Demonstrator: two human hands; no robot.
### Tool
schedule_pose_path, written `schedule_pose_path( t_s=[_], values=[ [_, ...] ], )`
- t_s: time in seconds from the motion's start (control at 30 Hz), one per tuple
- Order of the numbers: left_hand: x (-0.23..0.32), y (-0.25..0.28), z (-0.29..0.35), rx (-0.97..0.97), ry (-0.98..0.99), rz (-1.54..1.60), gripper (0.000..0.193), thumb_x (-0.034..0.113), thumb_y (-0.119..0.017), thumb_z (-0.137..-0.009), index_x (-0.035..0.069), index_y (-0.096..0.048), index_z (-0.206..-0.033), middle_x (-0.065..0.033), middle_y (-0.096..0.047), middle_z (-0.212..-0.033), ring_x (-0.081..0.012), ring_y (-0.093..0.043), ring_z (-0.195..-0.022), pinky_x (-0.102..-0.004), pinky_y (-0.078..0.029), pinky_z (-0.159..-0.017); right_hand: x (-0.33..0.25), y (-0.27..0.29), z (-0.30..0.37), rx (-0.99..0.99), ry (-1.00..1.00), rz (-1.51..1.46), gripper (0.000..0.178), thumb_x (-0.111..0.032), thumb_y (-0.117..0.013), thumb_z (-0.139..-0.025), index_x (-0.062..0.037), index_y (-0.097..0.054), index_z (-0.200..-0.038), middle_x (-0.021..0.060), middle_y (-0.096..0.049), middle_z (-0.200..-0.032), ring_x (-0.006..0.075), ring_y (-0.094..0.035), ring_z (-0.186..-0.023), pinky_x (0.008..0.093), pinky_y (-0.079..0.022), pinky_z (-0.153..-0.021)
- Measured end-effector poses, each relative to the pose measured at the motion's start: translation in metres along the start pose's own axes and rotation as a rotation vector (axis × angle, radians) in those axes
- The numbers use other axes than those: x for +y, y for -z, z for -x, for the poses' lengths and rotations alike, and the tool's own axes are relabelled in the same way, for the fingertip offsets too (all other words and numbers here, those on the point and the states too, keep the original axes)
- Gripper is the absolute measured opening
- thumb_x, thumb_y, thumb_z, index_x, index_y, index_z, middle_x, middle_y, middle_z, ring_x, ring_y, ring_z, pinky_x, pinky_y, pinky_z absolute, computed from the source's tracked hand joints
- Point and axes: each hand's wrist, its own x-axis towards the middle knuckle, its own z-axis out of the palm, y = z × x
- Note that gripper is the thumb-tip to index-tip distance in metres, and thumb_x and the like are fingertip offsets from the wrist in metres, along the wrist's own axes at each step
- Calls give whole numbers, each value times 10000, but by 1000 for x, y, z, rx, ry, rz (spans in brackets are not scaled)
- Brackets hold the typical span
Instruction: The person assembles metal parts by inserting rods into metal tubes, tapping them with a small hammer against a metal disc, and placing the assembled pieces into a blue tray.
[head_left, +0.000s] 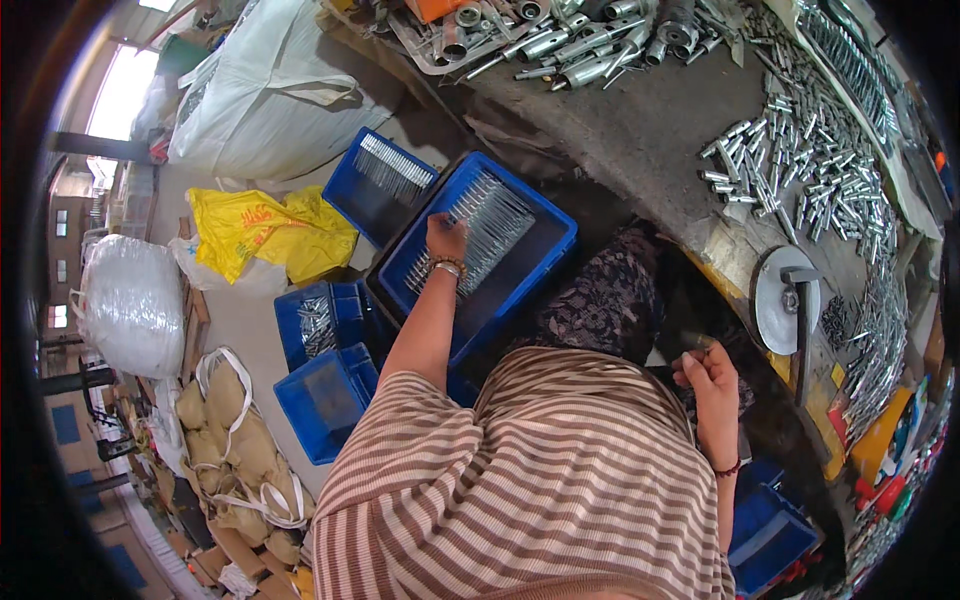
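Rods in a blue bin look stiff, slick, each probably light, best held mid-shaft. Left hand touches them, grip unclear; right hand curls, contents unclear.

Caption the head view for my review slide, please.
Left hand at slender metal rods in a blue bin; right hand half-curled near the parts-strewn workbench.

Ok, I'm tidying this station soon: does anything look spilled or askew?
Yes: at right, short metal sleeves lie heaped loose on the bench, pointing every way. Against the rods lined up in the large blue crate, this looks spilled, though it may be deliberate.
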Motion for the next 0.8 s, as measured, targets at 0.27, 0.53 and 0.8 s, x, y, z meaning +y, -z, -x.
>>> schedule_pose_path(
  t_s=[0.27,0.53,0.8],
  values=[
    [125,13,36,11,-228,234,259,205,-708,-1013,-1,-665,-1163,-82,-719,-915,-156,-669,-771,-322,-557,-730,4,0,-3,52,10,24,95,-82,-646,-1014,7,-624,-1039,26,-682,-879,82,-635,-817,261,-527,-754],
    [346,-10,155,-497,-904,335,179,36,-744,-954,46,-701,-1127,-20,-689,-1003,-103,-637,-829,-262,-521,-706,-6,-1,5,5,74,31,168,-92,-639,-1027,11,-653,-1158,2,-668,-930,73,-587,-831,256,-506,-789],
    [398,-56,172,-509,-1264,-97,345,44,-722,-860,113,-682,-1196,-75,-689,-1093,-284,-634,-1037,-399,-528,-917,-1,21,27,140,140,-19,132,-98,-674,-1014,14,-630,-1069,29,-636,-875,80,-572,-802,270,-496,-733]
  ],
)
